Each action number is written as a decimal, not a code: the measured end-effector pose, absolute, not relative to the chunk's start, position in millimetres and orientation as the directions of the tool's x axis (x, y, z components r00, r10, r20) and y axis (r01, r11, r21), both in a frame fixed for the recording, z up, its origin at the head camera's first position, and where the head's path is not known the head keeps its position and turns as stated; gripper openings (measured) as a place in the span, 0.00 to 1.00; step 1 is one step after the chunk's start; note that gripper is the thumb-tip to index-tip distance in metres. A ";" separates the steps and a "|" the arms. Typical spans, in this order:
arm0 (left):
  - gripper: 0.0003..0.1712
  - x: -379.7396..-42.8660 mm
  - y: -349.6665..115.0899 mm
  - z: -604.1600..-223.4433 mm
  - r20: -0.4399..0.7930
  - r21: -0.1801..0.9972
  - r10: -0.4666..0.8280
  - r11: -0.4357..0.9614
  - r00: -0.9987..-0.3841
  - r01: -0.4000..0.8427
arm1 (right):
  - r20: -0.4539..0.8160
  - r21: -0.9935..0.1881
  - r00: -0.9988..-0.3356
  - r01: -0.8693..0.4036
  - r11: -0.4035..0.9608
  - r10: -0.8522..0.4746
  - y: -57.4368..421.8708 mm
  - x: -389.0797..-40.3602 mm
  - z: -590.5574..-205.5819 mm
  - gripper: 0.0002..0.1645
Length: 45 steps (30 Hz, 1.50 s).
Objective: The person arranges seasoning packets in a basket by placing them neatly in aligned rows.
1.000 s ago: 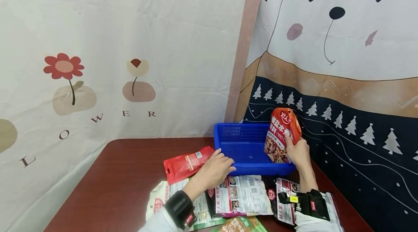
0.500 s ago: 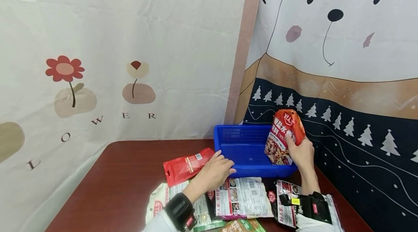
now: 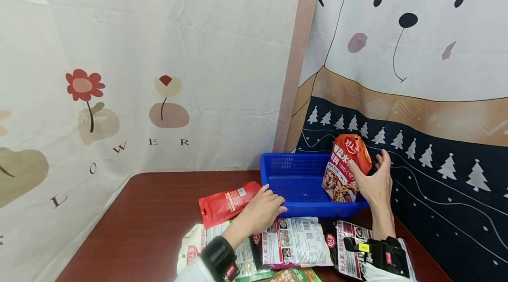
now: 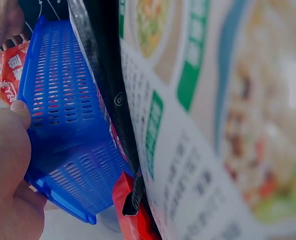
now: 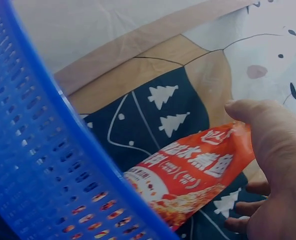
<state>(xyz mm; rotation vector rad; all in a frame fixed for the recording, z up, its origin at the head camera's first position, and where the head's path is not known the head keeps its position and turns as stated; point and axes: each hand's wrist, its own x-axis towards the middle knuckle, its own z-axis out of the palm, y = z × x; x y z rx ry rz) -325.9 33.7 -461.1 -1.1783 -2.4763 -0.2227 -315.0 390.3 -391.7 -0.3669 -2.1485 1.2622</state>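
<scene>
A red seasoning pouch [image 3: 343, 169] with a food picture stands upright, slightly tilted, at the right end of the blue plastic basket [image 3: 317, 208]. My right hand [image 3: 377, 185] is beside that pouch, thumb and fingers spread apart. In the right wrist view, the thumb lies close to the pouch's top edge; whether it touches cannot be told. My left hand [image 3: 262, 209] holds the basket's rim at its near left corner. The left wrist view shows the thumb [image 4: 21, 112] over the rim, with the other fingers partly hidden beyond it.
Left of the basket lies another red pouch [image 3: 228, 204] on the brown table [image 3: 131, 220]. Several packets lie in front, including a white-and-black one [image 3: 295, 242], one under my right wrist [image 3: 351, 246] and a green-orange one [image 3: 293, 275]. Printed cloth [image 3: 436, 185] hangs behind.
My right hand has let go of the red seasoning pouch and moved a little to the right, its fingers spreading. The pouch stays standing in the basket. My left hand keeps its place.
</scene>
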 end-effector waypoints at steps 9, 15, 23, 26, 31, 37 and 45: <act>0.20 -324.5 31.4 -463.3 0.399 -0.028 0.711 0.641 -0.579 0.767 | 0.392 -0.843 -0.757 -0.068 0.534 0.522 387.2 -306.6 -381.3 0.71; 0.20 -324.8 30.8 -463.2 0.393 -0.027 0.711 0.643 -0.583 0.766 | 0.441 -0.823 -0.740 -0.107 0.558 0.508 381.3 -299.4 -372.6 0.70; 0.20 -326.3 31.7 -463.7 0.393 -0.021 0.711 0.641 -0.583 0.767 | 0.508 -0.777 -0.746 -0.180 0.604 0.430 366.3 -292.3 -355.9 0.69; 0.20 -326.6 32.3 -464.0 0.393 -0.022 0.711 0.641 -0.583 0.767 | 0.527 -0.756 -0.753 -0.203 0.622 0.395 357.4 -289.6 -350.0 0.68; 0.18 -326.4 32.7 -465.0 0.392 -0.015 0.712 0.638 -0.583 0.770 | 0.558 -0.722 -0.758 -0.245 0.647 0.337 340.9 -285.5 -343.8 0.68; 0.18 -326.6 33.1 -464.9 0.397 -0.011 0.709 0.639 -0.583 0.769 | 0.627 -0.649 -0.744 -0.332 0.685 0.233 319.2 -283.4 -340.3 0.69; 0.22 -331.8 34.3 -457.7 0.356 0.048 0.711 0.634 -0.606 0.772 | 0.661 -0.602 -0.742 -0.434 0.670 0.113 288.8 -282.8 -337.4 0.66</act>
